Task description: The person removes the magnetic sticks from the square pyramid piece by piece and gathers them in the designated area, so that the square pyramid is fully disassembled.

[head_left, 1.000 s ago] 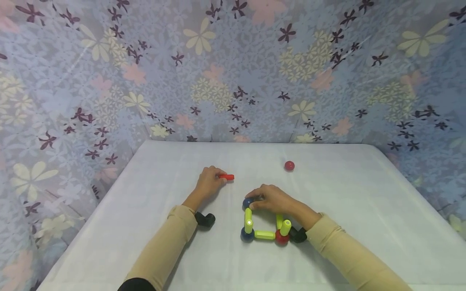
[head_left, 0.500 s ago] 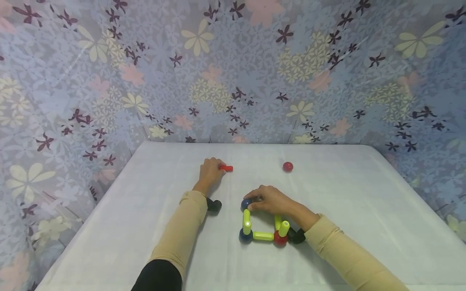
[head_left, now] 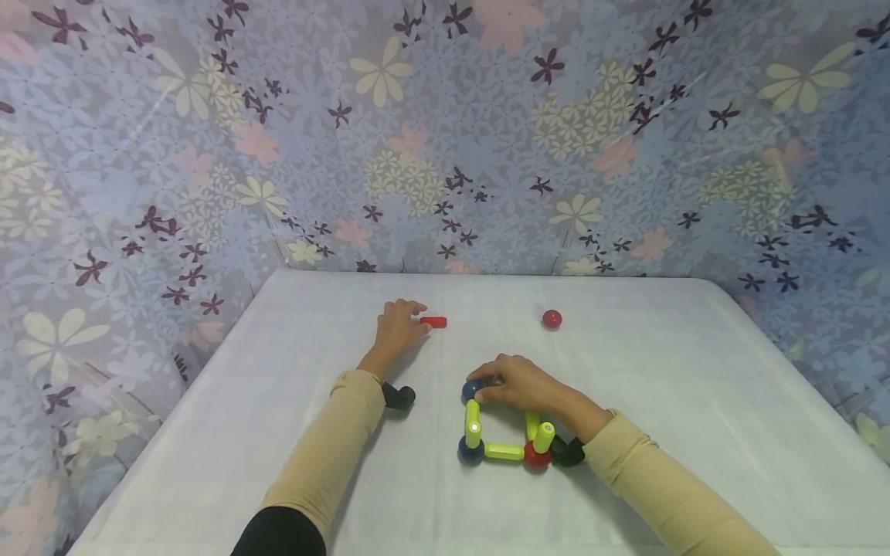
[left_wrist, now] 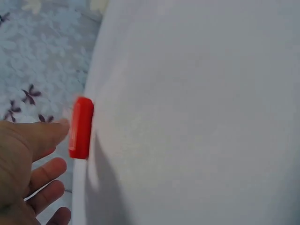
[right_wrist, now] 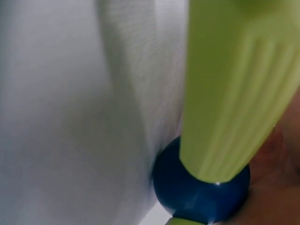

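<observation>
At the back of the table, a short red rod [head_left: 434,322] lies beside my left hand [head_left: 400,328]. In the left wrist view the thumb is right at the red rod [left_wrist: 81,127], while the other fingers are spread away from it. My right hand [head_left: 523,382] grips a blue ball [head_left: 472,391] at the far left corner of a frame of yellow-green rods [head_left: 504,452]. A second blue ball [head_left: 470,451] and a red ball [head_left: 537,456] form its near corners, each with a rod rising from it. The frame's far right corner is hidden behind the hand.
A loose red ball [head_left: 552,319] lies at the back, right of the red rod. White cloth covers the table [head_left: 626,347]. Behind it hangs a flowered cloth [head_left: 445,139]. A black wrist camera [head_left: 399,397] juts from the left wrist, another [head_left: 568,451] beside the frame's red corner.
My left hand carried the red rod farther back, then let go of it and spread its fingers. The right hand keeps its grip at the frame's corner.
</observation>
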### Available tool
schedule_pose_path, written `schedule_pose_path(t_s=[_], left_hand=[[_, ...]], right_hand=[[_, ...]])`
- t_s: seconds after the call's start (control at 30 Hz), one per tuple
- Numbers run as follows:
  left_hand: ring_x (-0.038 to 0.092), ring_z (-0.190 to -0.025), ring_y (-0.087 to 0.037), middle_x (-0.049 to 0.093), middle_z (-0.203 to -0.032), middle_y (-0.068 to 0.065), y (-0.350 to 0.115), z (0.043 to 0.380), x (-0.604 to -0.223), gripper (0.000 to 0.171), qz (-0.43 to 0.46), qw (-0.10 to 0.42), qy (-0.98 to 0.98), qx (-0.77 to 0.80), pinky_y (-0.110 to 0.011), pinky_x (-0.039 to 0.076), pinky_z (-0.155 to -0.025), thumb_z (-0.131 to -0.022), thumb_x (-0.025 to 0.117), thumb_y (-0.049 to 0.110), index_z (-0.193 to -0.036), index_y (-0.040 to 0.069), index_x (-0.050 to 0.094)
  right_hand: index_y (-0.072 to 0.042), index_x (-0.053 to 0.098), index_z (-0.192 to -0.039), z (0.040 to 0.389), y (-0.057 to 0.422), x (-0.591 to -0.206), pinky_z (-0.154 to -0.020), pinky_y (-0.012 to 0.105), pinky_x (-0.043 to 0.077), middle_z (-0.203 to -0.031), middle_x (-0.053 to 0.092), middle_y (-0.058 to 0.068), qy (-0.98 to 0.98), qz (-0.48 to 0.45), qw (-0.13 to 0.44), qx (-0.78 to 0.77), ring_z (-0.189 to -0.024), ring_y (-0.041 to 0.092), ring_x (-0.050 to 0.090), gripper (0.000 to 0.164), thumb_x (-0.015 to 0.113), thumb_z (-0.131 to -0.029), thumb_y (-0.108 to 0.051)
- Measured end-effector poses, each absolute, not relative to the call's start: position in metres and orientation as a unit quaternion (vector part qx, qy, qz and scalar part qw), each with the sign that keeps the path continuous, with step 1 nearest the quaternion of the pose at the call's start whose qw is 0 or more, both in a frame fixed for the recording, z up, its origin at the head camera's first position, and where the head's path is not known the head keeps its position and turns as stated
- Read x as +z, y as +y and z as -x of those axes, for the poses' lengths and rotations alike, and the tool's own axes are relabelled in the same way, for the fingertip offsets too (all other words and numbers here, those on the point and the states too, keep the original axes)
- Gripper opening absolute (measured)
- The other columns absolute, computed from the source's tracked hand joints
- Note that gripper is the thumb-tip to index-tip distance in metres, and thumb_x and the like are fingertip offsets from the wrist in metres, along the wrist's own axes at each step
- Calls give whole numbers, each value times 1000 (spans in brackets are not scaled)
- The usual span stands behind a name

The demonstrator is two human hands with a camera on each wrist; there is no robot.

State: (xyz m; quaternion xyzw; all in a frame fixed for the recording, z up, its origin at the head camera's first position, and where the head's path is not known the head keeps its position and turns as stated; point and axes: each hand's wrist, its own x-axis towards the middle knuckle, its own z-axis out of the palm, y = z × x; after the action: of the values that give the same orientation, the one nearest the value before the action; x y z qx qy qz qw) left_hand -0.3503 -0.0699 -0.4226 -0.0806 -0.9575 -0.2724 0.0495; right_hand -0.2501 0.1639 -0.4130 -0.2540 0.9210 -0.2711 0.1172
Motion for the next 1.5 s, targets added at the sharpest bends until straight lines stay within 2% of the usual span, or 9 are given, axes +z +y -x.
schedule_pose_path(t_s=[0.13, 0.27, 0.37, 0.6, 0.7, 0.83, 0.9, 1.23, 1.5], left_hand=[[50, -111, -28, 62, -116, -9, -74, 325, -418, 32, 112, 59, -925, -358, -47, 40, -95, -89, 64, 25, -118, 12, 65], [54, -112, -25, 65, -115, -6, -73, 282, -409, 27, 158, 33, -891, -425, -44, 42, -97, -92, 60, 25, -115, 12, 66], [55, -113, -23, 67, -113, -4, -72, 250, -404, 24, 201, 7, -870, -451, -44, 42, -100, -93, 57, 18, -115, 13, 66], [49, -120, -17, 63, -120, 3, -73, 194, -407, 42, 289, -86, -825, -477, -45, 37, -104, -83, 54, -2, -120, 17, 62], [48, -121, -16, 62, -122, 5, -70, 181, -409, 41, 311, -104, -816, -476, -44, 37, -104, -84, 59, 3, -121, 20, 61], [47, -121, -14, 60, -121, 8, -64, 170, -410, 36, 305, -122, -818, -472, -45, 35, -103, -85, 68, 20, -121, 21, 61], [47, -119, -14, 60, -119, 9, -62, 168, -411, 37, 297, -120, -820, -474, -45, 35, -103, -84, 70, 25, -120, 20, 62], [53, -102, -7, 69, -103, 11, -55, 167, -414, 23, 308, -39, -842, -441, -30, 38, -93, -82, 72, 22, -105, 20, 70], [57, -101, -13, 70, -103, 5, -58, 177, -412, 23, 274, -5, -867, -415, -37, 40, -92, -82, 71, 19, -105, 15, 70]], right_hand=[[-28, 66, -117, 250, 164, -414, -79, 30, 43, -102, 63, -10, 920, 254, 119, -274, -89, 10, 50, 34, 68, -84, -38], [-28, 66, -117, 250, 164, -415, -78, 30, 43, -102, 63, -9, 919, 248, 123, -280, -88, 10, 50, 35, 69, -84, -37], [-28, 66, -117, 249, 163, -415, -78, 30, 42, -103, 63, -10, 920, 242, 124, -282, -89, 10, 50, 35, 69, -83, -37], [-28, 67, -116, 248, 163, -415, -77, 30, 42, -102, 63, -10, 918, 244, 123, -289, -88, 11, 49, 33, 69, -83, -35], [-29, 67, -115, 249, 163, -416, -76, 29, 41, -102, 63, -10, 918, 250, 117, -286, -87, 10, 49, 32, 69, -83, -35], [-30, 67, -113, 250, 163, -416, -76, 30, 41, -101, 63, -11, 918, 253, 111, -284, -87, 10, 49, 31, 70, -83, -35], [-30, 67, -113, 250, 163, -415, -76, 29, 41, -102, 63, -12, 918, 254, 111, -283, -87, 10, 49, 32, 70, -83, -36], [-26, 63, -123, 249, 161, -409, -83, 33, 45, -107, 65, -12, 917, 271, 121, -265, -93, 10, 52, 39, 69, -84, -32], [-25, 57, -130, 252, 168, -389, -90, 40, 47, -121, 64, -3, 926, 260, 173, -212, -102, 15, 57, 44, 65, -87, -34]])
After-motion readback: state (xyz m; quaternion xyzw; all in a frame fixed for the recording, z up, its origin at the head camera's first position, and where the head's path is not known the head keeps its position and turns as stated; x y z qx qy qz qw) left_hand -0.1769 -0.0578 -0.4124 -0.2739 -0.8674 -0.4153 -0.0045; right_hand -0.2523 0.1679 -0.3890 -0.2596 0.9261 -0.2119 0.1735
